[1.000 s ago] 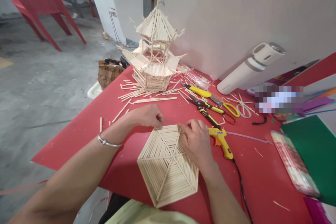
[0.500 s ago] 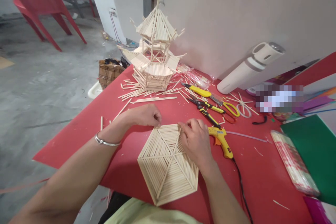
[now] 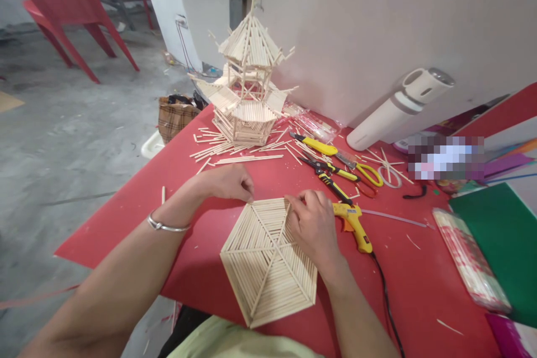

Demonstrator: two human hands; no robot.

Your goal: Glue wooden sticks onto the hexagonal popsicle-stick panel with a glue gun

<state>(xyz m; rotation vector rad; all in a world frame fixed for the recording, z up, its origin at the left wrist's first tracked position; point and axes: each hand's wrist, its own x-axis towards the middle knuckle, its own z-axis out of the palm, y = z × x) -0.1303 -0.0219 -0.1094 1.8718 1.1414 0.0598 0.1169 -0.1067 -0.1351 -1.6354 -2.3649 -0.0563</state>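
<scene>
A hexagonal panel of thin wooden sticks (image 3: 279, 285), with spokes meeting at its centre, lies flat at the table's near edge. At its upper left corner is my left hand (image 3: 229, 182), thumb and fingers pinched together; whatever they hold, if anything, is too small to make out. My right hand (image 3: 314, 226) grips the panel's upper right edge, its bent fingers at the corner and its palm over the side. Right beside that hand lies a yellow hot glue gun (image 3: 356, 224) with a black cord.
A stick-built pagoda (image 3: 251, 95) stands at the back among loose sticks (image 3: 222, 148). Pliers (image 3: 331, 176), a yellow utility knife (image 3: 314, 144) and yellow-handled scissors (image 3: 369, 173) lie mid-table. A white bottle (image 3: 394, 112) leans against the wall. Packed sticks (image 3: 470, 260) lie at right.
My left hand has shifted slightly left and up at the panel's corner, its fingers still pinched. My right hand and the panel stay in place.
</scene>
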